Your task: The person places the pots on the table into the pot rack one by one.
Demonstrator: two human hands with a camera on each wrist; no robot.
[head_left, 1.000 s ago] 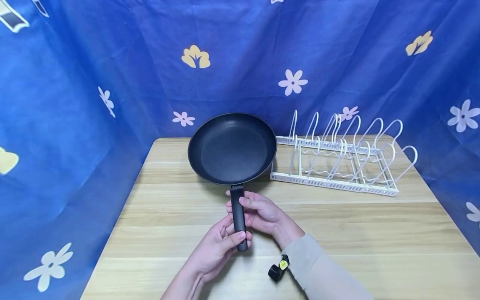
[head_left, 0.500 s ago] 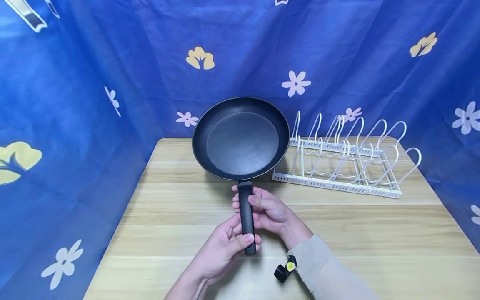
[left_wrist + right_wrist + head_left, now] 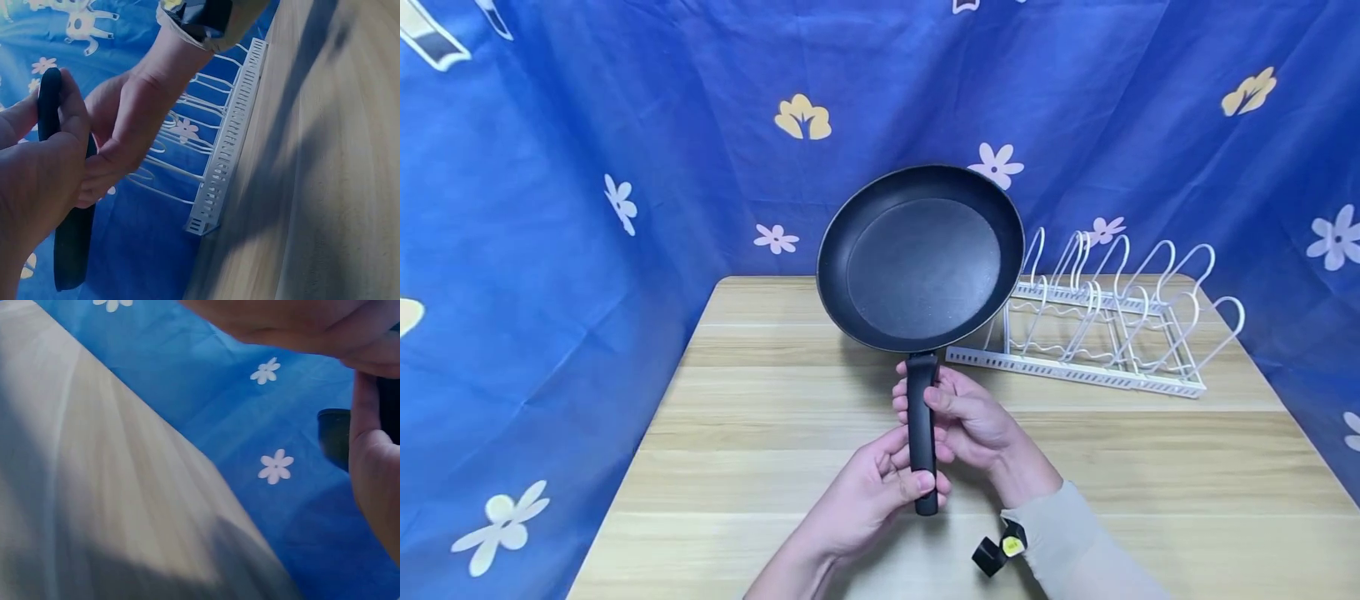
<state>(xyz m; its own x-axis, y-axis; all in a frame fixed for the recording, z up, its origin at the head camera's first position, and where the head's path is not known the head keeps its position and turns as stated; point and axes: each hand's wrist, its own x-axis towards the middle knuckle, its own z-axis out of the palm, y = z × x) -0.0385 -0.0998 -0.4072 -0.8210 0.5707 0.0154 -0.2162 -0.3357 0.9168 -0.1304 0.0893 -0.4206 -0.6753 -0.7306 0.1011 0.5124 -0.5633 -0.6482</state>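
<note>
A black frying pan (image 3: 923,267) is held up over the table, tilted so its inside faces me and its handle points down toward me. My left hand (image 3: 880,483) grips the lower end of the handle, thumb on top. Higher up, close to the pan body, my right hand (image 3: 973,417) holds the same handle with its thumb along the side. Both hands also show around the handle in the left wrist view, left hand (image 3: 40,175) nearer the camera and right hand (image 3: 134,119) behind. In the right wrist view only a sliver of the pan (image 3: 334,437) shows.
A white wire pan rack (image 3: 1075,371) with several upright loops stands at the right rear of the wooden table (image 3: 737,467). The pan overlaps its left end in the head view. A blue patterned curtain (image 3: 700,125) surrounds the table's back and sides.
Both hands have carried the frying pan to the right and raised it. Its body has tipped more upright and now covers the rack's left end from view.
</note>
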